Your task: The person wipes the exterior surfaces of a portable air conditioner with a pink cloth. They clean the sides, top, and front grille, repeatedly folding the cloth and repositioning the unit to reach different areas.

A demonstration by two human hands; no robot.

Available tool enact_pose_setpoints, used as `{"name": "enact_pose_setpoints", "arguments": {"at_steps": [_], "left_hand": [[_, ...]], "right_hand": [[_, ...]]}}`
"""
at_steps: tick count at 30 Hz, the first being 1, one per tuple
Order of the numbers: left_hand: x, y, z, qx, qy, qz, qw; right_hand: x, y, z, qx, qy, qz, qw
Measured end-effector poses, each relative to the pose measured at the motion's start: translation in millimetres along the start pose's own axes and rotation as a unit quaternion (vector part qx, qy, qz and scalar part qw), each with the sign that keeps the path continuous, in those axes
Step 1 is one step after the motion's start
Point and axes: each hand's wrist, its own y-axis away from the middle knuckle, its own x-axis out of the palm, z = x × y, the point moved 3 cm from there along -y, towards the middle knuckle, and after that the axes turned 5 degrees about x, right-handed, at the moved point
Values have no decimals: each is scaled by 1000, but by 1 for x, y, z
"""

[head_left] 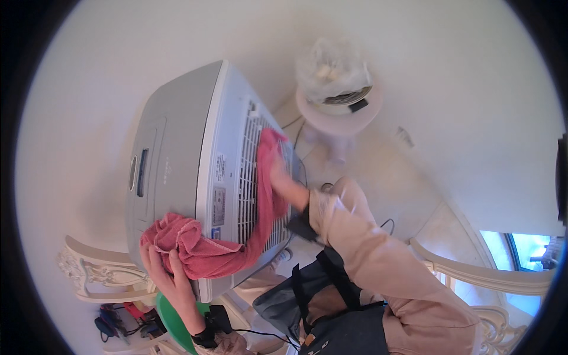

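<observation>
Before me stands a boxy white and grey appliance (182,146), with a slatted vent grille (248,173) on the side that faces right. A long pink cloth (222,262) runs from its near corner across to the grille. At the lower left, my left hand (171,275) grips the bunched end of the cloth against the casing's near edge. Blurred by motion, my right hand (282,177) presses the other part of the cloth on the grille; its fingers are partly hidden.
A pale stool (339,122) holding a plastic bag (333,71) stands beyond the appliance. A green basin (177,319) lies below my left forearm. Carved cream chair backs (106,275) flank me. Dark cables (301,133) trail on the floor.
</observation>
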Motion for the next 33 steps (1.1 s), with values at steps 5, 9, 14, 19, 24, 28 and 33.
{"name": "enact_pose_setpoints", "arguments": {"at_steps": [5, 9, 14, 19, 24, 28, 33], "left_hand": [[1, -4, 2, -19, 11, 37, 999], [1, -2, -3, -16, -6, 41, 999], [2, -2, -5, -12, -16, 38, 999], [1, -2, -4, -11, 1, 46, 999], [3, 0, -2, -4, -16, 28, 999], [2, 2, 2, -23, -21, 27, 999], [1, 3, 7, -11, -45, 35, 998]], "right_hand": [[-6, -40, 11, 50, -141, 99, 984], [-5, 41, 26, -20, -89, 28, 995], [-9, 6, 17, 21, -128, 168, 977], [-11, -42, 36, -3, -67, 130, 989], [-35, 58, 64, -70, -143, 113, 981], [-38, 77, 56, 14, -189, 148, 971], [-19, -25, 35, -18, 21, 186, 982]]}}
